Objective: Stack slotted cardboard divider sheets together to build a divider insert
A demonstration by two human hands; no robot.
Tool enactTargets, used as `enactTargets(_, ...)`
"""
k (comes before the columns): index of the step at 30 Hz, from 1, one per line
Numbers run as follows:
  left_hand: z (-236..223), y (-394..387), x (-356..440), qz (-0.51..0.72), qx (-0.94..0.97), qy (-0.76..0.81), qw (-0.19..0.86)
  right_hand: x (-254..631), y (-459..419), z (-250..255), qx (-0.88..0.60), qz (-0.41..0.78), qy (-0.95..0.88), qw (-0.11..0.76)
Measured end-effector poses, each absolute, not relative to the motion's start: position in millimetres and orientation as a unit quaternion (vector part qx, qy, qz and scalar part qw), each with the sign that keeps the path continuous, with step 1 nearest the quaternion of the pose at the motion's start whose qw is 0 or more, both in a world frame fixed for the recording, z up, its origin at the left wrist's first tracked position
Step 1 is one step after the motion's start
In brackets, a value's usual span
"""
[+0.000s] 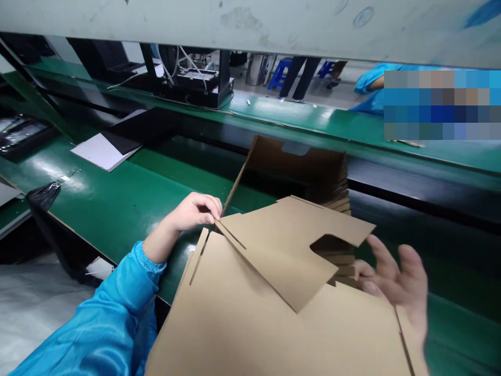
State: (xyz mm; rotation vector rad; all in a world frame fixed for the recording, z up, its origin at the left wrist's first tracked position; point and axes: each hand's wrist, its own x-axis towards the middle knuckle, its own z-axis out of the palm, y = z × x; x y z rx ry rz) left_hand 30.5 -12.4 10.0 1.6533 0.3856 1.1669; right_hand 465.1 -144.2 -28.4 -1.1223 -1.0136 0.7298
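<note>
Sheet [282, 245] pos.: tilted over the stack [254, 324], which lies at 6 o'clock; carton [274, 156] at 12, on the bench [156, 193]. L hand [198, 211], at 10 o'clock, pinches the slotted corner, thumb vs. fingers. R hand [395, 277], at 3–4 o'clock, has fingers spread, index tip by the far corner; no firm grip seen.

Poss. faults:
1. Bend/crease at slot. Cause: load on L pinch only, R side w/o firm hold.
2. Snag. Cause: notched edges close to stack and carton edges.
3. Tear at cutout. Cause: narrow neck, uneven pull.
4. Stack shift. Cause: sheet's low corner dragging on top card.
</note>
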Motion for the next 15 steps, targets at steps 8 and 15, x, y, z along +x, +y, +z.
enactTargets(8, 0, -5, 34, 0.588, 0.62, 0.257, 0.451, 468, -126, -60, -0.502, 0.273, -0.47, 0.673)
enactTargets(15, -10, 1, 28, 0.663, 0.613, 0.262, 0.341, 448, -128, -65, -0.537, 0.295, -0.465, 0.639)
